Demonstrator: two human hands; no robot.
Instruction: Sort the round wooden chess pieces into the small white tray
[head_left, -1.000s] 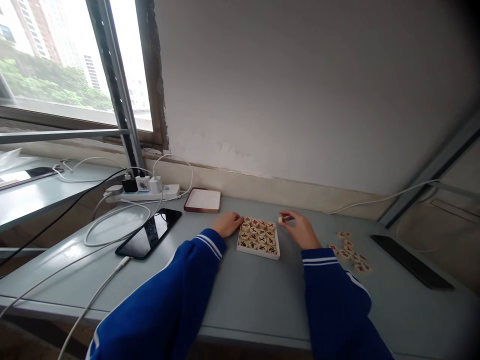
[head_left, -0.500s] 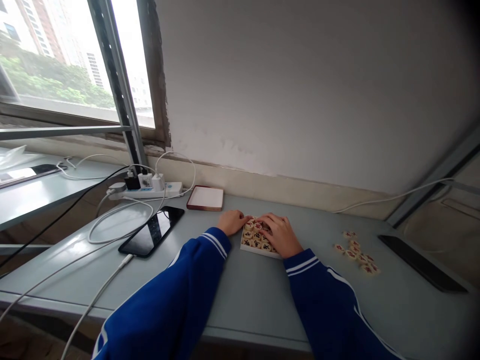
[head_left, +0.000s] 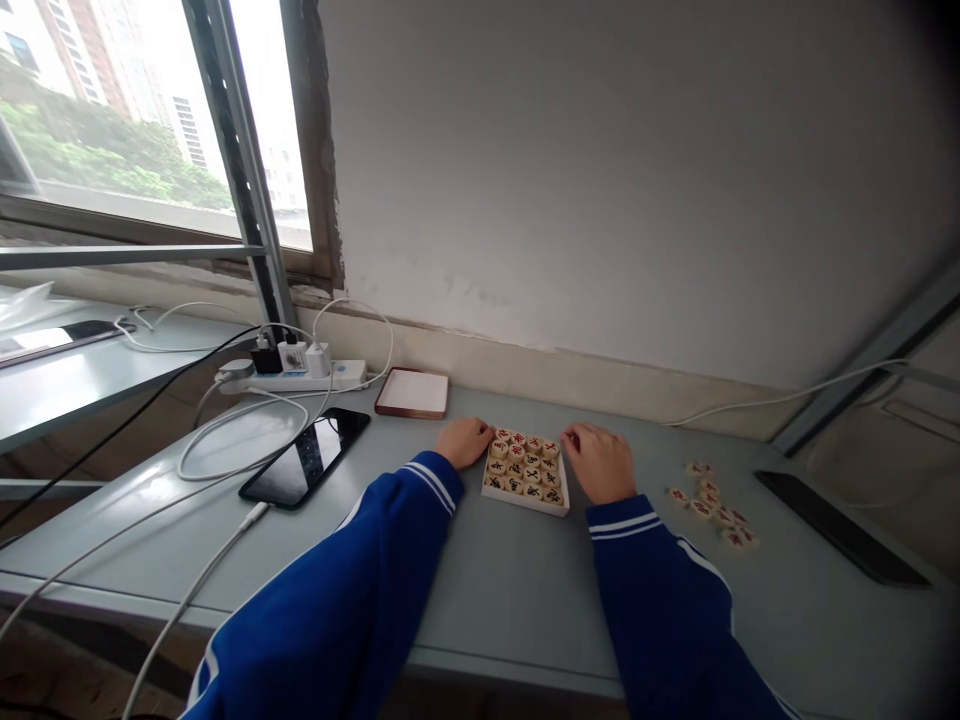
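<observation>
A white shallow box (head_left: 525, 499) holds rows of round xiangqi pieces (head_left: 525, 466), with red characters at the back and black ones in front. My left hand (head_left: 463, 442) has its fingers closed on the box's far left corner. Just beyond the box's right side is my right hand (head_left: 601, 462), its fingers loosely bent and no piece visible in them. Its fingertips come close to the far right corner; whether they touch it I cannot tell. Several loose red-lettered pieces (head_left: 722, 514) lie scattered on the desk to the right.
The box lid (head_left: 412, 412) lies inside-up near the wall. At left a black phone (head_left: 306, 460) is plugged into a white cable, beside a power strip (head_left: 349, 375) with chargers. A dark flat object (head_left: 841, 530) rests at the desk's (head_left: 510, 620) right.
My right hand has lifted off the pieces and moved right, uncovering the box's right half. My left hand stays at the far left corner.
</observation>
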